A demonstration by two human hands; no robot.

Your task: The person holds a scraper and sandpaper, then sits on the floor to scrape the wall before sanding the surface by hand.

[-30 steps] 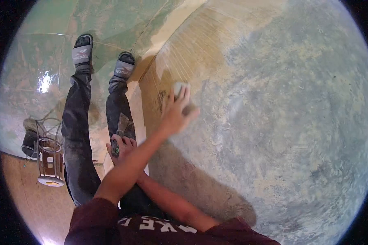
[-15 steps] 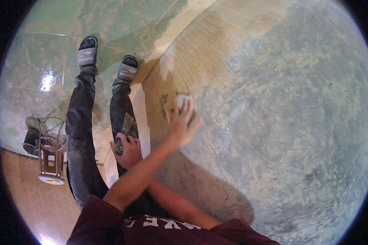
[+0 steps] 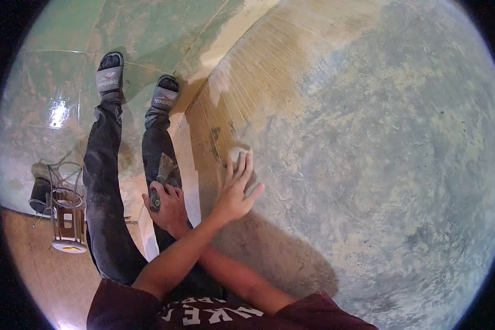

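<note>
My arms are crossed, the left over the right. My left hand (image 3: 235, 192) reaches to the plastered wall (image 3: 357, 176), thumb spread and fingertips pressing a small pale pad (image 3: 242, 149) against its brownish lower part. What the pad is made of is blurred. My right hand (image 3: 170, 210) rests over my leg, closed round the dark handle of a putty knife (image 3: 169, 165). Its flat blade points away from me, over the dark trousers. The handle's end with a green ring shows beside the thumb.
A metal-legged stool (image 3: 67, 220) lies on the left, beside a dark round container (image 3: 40, 195). Green dusty floor tiles (image 3: 49, 77) spread under my sandalled feet. A pale ledge (image 3: 220, 60) runs along the wall's foot. My shadow falls on the wall.
My left hand has slid down the wall toward me with the pale pad. The right hand still holds the putty knife; the whole view has shifted slightly.
</note>
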